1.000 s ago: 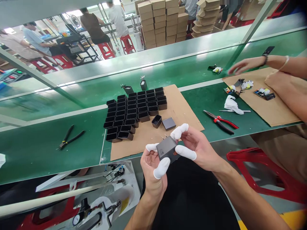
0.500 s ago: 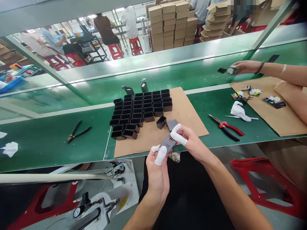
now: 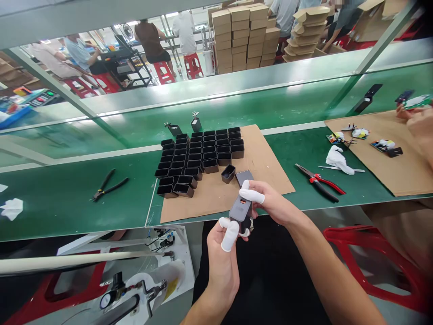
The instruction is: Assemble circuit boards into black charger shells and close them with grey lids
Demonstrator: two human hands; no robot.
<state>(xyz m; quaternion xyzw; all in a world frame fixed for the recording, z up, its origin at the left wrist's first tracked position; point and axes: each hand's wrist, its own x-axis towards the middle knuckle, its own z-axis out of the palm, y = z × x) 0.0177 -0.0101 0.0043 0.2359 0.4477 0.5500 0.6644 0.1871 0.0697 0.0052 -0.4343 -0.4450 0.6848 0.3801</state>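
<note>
Between both hands is a dark grey charger housing (image 3: pixel 241 210), with an orange-lined port in its upper face. My left hand (image 3: pixel 225 239), in white finger cots, pinches its lower left end. At the upper right end, my right hand (image 3: pixel 260 198) grips it with finger and thumb, also in white cots. Just beyond my right fingers another grey housing (image 3: pixel 244 177) lies on the cardboard sheet (image 3: pixel 270 169). Beside it stands an open black housing (image 3: pixel 228 173). Rows of open black housings (image 3: pixel 194 158) cover the sheet's left part.
Black-handled cutters (image 3: pixel 107 186) lie at left, red-and-black pliers (image 3: pixel 320 181) at right. Two housings with plug pins (image 3: pixel 195 123) stand behind the rows. At far right, a co-worker's hands (image 3: pixel 419 119) hold a green circuit board above another cardboard sheet (image 3: pixel 406 176) with small boards.
The charger housing has been turned in my hands, showing more of its dark side. The co-worker's outstretched hand has drawn back to the right, and a black piece now stands at the back.
</note>
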